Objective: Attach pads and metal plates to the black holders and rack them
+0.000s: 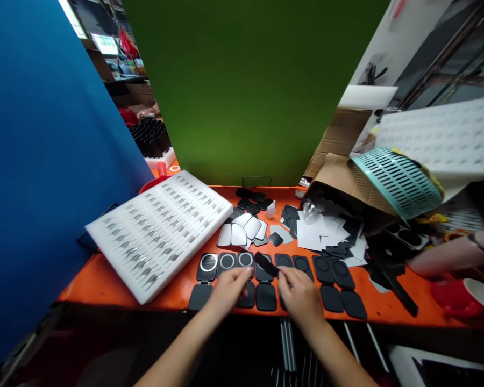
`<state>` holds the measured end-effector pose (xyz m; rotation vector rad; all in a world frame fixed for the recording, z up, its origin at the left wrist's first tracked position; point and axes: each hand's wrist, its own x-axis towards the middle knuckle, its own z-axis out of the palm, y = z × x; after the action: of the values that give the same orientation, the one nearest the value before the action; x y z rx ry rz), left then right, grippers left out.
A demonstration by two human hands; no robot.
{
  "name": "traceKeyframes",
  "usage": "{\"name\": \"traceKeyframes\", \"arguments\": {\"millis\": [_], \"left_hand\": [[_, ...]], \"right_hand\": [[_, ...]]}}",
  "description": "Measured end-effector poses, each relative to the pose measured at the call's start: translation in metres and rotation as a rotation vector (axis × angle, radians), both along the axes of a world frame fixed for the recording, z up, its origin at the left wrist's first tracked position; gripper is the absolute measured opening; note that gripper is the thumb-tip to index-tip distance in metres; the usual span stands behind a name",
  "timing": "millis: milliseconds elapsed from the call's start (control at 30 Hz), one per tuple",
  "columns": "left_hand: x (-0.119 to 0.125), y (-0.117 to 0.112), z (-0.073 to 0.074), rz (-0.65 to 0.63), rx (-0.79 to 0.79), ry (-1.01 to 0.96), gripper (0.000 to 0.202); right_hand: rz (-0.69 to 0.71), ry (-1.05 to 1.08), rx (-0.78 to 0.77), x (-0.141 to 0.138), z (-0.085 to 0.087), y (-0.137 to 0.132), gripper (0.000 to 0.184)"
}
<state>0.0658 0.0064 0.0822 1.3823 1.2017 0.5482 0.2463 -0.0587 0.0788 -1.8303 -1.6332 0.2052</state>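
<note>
My right hand (301,293) pinches a thin black pad (265,264) by its right end, holding it tilted above a row of hinged black square cases. My left hand (229,288) is closed, thumb and forefinger together over the row; whether anything small is between them I cannot make out. The cases lie opened flat along the front edge. A case at the left end (208,263) shows a pale ring on its upper half, as do the two beside it. Toward the right, a case (322,269) shows a dark ring. My hands partly cover the middle cases.
A white foam tray (173,226) with slotted rows leans at the left of the orange table (371,306). Behind the cases lie white-backed pads (239,235), a small bottle (271,209) and paper scraps (312,235). A teal basket (399,180) and cardboard box (334,174) stand right; a green panel (254,91) rises behind.
</note>
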Motion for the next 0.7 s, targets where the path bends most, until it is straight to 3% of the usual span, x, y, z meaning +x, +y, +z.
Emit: {"name": "traceKeyframes", "arguments": {"millis": [100,200,300,367,433,567,633,700], "left_hand": [[-0.012,-0.028,0.000,0.027,-0.170,-0.149,0.053],[-0.032,-0.038,-0.001,0.129,-0.208,-0.207,0.054],[-0.050,-0.041,-0.003,0.097,-0.238,-0.248,0.054],[-0.059,-0.042,-0.006,0.084,-0.224,-0.215,0.053],[-0.070,-0.040,-0.010,0.136,-0.105,-0.065,0.049],[-0.090,-0.027,-0.020,0.260,0.270,0.443,0.049],[-0.095,-0.018,-0.027,0.223,0.304,0.621,0.060],[-0.097,-0.009,-0.035,0.169,0.263,0.671,0.070]], "right_hand": [[0.294,0.150,-0.064,-0.036,0.000,0.005,0.023],[0.257,0.517,-0.240,-0.051,-0.005,0.011,0.025],[0.248,0.931,-0.538,-0.056,-0.015,0.018,0.026],[0.275,1.063,-0.628,-0.057,-0.020,0.021,0.026],[0.219,1.030,-0.548,-0.056,-0.022,0.025,0.028],[0.140,0.869,-0.334,-0.052,-0.024,0.035,0.027],[0.158,0.871,-0.312,-0.052,-0.024,0.041,0.027],[0.169,0.879,-0.297,-0.053,-0.025,0.044,0.027]]}}
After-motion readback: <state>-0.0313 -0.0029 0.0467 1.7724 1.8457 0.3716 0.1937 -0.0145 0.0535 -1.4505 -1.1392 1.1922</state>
